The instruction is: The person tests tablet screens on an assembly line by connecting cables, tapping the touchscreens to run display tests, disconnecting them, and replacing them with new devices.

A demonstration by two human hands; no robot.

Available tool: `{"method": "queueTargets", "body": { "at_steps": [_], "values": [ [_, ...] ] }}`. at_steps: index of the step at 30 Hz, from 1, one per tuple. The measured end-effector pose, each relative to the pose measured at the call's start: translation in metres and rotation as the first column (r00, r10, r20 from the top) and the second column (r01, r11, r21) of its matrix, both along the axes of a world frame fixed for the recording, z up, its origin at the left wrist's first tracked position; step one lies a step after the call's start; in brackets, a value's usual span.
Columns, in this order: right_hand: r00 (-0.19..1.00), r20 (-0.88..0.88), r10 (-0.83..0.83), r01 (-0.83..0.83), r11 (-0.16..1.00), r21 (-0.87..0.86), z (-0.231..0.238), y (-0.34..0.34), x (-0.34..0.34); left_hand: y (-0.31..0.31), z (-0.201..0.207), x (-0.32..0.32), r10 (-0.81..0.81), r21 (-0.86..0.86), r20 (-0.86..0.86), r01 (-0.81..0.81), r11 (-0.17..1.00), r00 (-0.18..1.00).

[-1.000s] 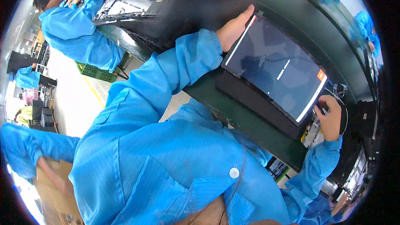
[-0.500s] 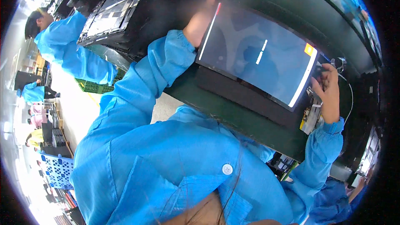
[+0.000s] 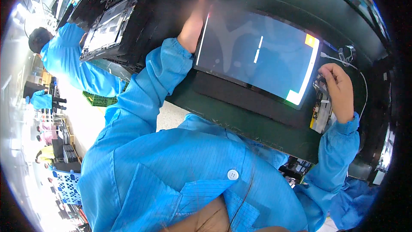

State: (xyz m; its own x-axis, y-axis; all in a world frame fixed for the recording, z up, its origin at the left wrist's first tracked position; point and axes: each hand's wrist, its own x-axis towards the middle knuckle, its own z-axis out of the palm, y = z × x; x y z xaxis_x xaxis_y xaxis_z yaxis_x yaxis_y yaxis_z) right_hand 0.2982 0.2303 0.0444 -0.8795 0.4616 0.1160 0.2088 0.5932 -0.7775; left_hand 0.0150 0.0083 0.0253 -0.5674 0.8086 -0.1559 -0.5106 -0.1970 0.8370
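A lit display panel lies slanted in front of me, dark blue-grey with a white line across its middle. White strips run along both short sides, with an orange patch and a green patch at the right corners. My left hand is at the panel's left edge; its fingers are blurred, so their grip is unclear. Just off the right edge, my right hand has its thumb and forefinger pressed together; anything between them is too small to make out. Below those fingertips sits a small circuit board assembly with yellow and silver parts.
A white cable runs by the panel's upper right corner and curves behind my right hand. Under the panel is a dark pad on the green bench. Stacked dark panels stand at left, near a co-worker in blue.
My right hand has drawn back from the panel's right edge, its fingers closing together. The white cable end shows more clearly. A green patch has appeared at the screen's lower right corner.
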Motion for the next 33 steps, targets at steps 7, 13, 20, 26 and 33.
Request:
{"method": "queueTargets", "body": {
  "at_steps": [7, 13, 20, 26, 33],
  "values": [
    [0.996, -0.021, -0.082, 0.073, 0.961, -0.268, 0.006, 0.003, 0.004, 0.000, -0.008, -0.008, 0.029, -0.049, -0.099, -0.034, 0.998, 0.995],
    [0.999, 0.049, 0.003, 0.004, 0.987, -0.158, 0.004, 0.007, 0.004, -0.001, -0.009, -0.009, -0.041, -0.007, -0.046, 0.041, 0.999, 0.998],
    [0.999, 0.004, 0.054, -0.053, 0.994, -0.093, 0.000, 0.005, 0.004, 0.000, -0.007, -0.009, -0.055, 0.000, -0.034, 0.055, 0.999, 0.998],
    [0.996, 0.034, 0.084, -0.082, 0.994, -0.074, 0.004, 0.004, 0.001, 0.002, -0.006, -0.003, -0.011, 0.032, 0.019, 0.011, 0.999, 1.000],
    [0.991, 0.087, 0.105, -0.100, 0.993, -0.064, 0.009, 0.002, -0.006, 0.004, -0.014, -0.009, 0.031, 0.014, -0.047, -0.031, 0.999, 0.998]
  ]
}}
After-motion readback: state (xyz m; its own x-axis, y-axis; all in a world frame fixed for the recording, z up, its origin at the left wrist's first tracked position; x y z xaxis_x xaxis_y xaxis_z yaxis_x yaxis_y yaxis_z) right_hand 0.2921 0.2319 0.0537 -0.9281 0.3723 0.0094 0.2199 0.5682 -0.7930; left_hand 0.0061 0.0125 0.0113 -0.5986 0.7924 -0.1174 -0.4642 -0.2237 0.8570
